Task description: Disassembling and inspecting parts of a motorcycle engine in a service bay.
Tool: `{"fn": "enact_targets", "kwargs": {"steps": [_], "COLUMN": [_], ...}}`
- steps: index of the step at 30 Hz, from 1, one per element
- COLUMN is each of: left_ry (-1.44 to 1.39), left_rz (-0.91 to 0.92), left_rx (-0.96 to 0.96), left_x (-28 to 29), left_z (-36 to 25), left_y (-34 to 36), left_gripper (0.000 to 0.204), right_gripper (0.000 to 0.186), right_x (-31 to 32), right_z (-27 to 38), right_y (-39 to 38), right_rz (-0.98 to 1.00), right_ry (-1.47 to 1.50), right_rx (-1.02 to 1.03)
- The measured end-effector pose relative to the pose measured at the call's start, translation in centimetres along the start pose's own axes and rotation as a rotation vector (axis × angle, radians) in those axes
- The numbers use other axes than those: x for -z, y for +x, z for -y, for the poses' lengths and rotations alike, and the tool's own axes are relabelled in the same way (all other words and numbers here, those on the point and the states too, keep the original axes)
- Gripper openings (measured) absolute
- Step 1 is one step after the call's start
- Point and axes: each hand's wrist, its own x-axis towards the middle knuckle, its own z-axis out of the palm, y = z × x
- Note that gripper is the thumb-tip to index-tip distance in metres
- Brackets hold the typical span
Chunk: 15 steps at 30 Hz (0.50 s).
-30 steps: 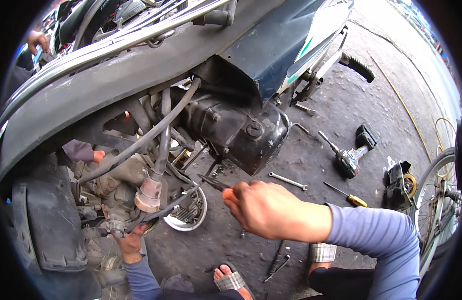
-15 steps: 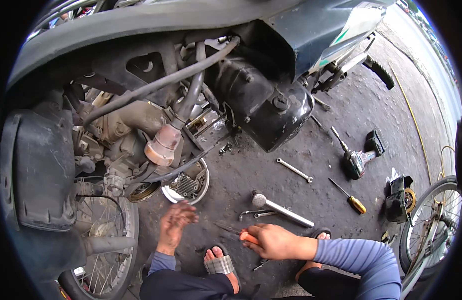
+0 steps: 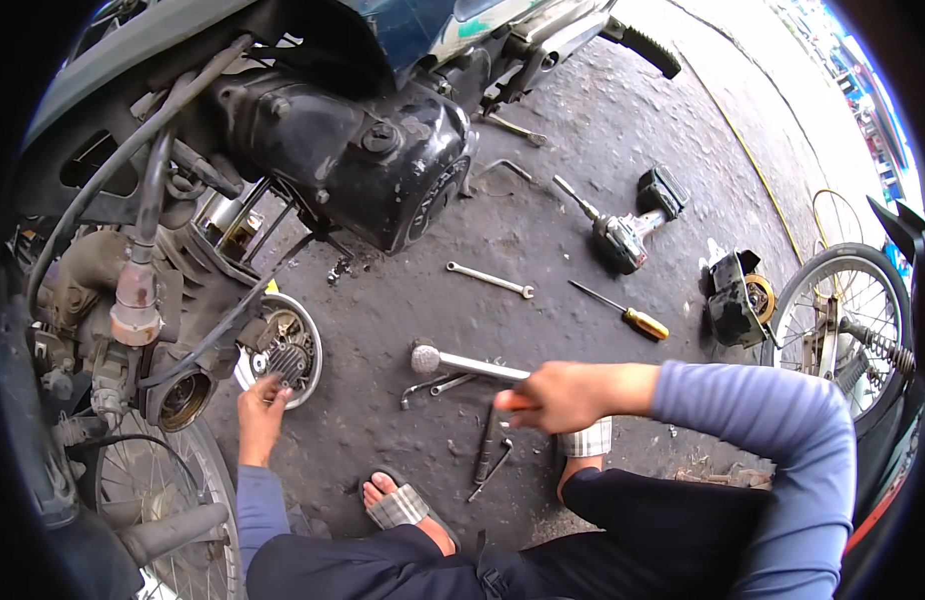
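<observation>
My left hand (image 3: 262,415) reaches to the near left rim of a round metal pan (image 3: 317,352). Its fingers are bent together against the lower edge of a dark finned metal part (image 3: 287,362) lying in that pan; what they pinch, if anything, is hidden. My right hand (image 3: 555,394) is closed around an orange-handled tool (image 3: 520,401), whose far end I cannot make out. Just beyond that hand lies a long silver ratchet wrench (image 3: 473,364) with a round head. Below it on the ground are a dark bar (image 3: 486,447) and a small wrench (image 3: 498,468).
A motorcycle with a black engine cover (image 3: 368,150) fills the upper left, its wheel (image 3: 218,500) beside my left arm. On the ground lie a combination wrench (image 3: 491,280), a cordless driver (image 3: 623,240), a yellow-handled screwdriver (image 3: 643,322) and a black housing (image 3: 735,300). Another spoked wheel (image 3: 851,262) stands right.
The view has swung to the right. My left hand, raised with fingers apart before, has come to the pan and bent its fingers. My right hand has moved right, still gripping the orange-handled tool.
</observation>
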Motion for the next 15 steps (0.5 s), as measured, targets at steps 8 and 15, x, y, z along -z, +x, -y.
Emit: {"fn": "enact_targets", "kwargs": {"steps": [8,15], "left_ry": [0.406,0.496], "left_rz": [0.276,0.550], "left_rx": [-0.189,-0.803], "left_x": [2.3,-4.2], "left_z": [-6.4,-18.6], "left_y": [0.6,-0.8], "left_gripper": [0.020,0.048], "right_gripper": [0.045,0.023], "right_x": [-1.3,-3.9], "right_z": [-17.7,-20.1], "right_y": [-7.1,-5.5], "right_rz": [-0.722,-0.731], "right_ry": [-0.460,-0.182], "right_rx": [-0.460,-0.311]}}
